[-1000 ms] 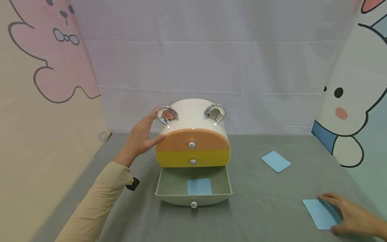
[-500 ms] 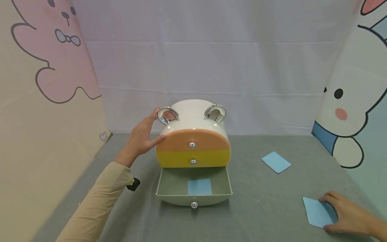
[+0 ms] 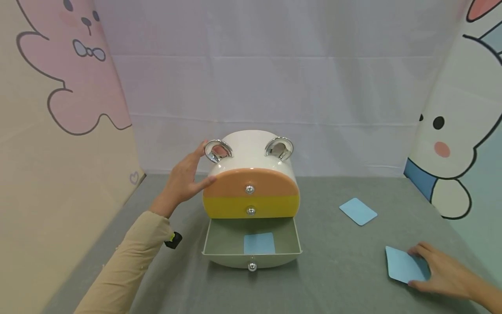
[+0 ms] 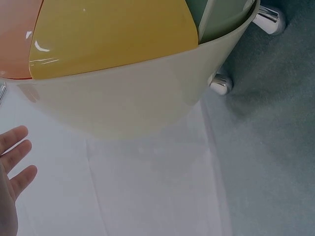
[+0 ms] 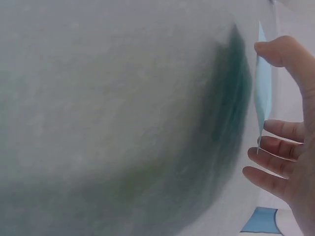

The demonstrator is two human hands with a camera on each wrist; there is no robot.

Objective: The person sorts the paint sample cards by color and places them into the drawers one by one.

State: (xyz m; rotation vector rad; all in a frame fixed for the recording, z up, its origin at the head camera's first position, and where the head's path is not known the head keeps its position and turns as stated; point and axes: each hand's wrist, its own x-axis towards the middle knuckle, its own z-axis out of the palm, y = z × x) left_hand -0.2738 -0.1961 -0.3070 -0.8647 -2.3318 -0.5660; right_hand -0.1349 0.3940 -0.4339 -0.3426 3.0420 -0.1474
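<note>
My left hand [image 3: 182,185] rests at the left side of a white drawer box [image 3: 251,150], thumb at the front edge and fingers near the silver ear. Its fingers [image 4: 22,179] look straight in the left wrist view. The box has an orange top drawer [image 3: 235,183], a yellow middle drawer [image 3: 227,207] and a pulled-out green bottom drawer [image 3: 219,237]. Inside that drawer lies a light blue card [image 3: 259,243]. My right hand [image 3: 443,272] pinches another blue card [image 3: 404,264] by its edges between thumb and fingers, seen edge-on and raised off the cloth in the right wrist view.
A further blue card [image 3: 358,211] lies flat on the grey cloth [image 3: 321,270], right of the box. Printed panels with a pink bear [image 3: 84,87] and a white rabbit [image 3: 455,131] stand on either side. A white curtain [image 3: 274,87] hangs behind.
My right hand has lifted the card and moved it left and slightly away from me. The left hand, box and drawer have stayed in place.
</note>
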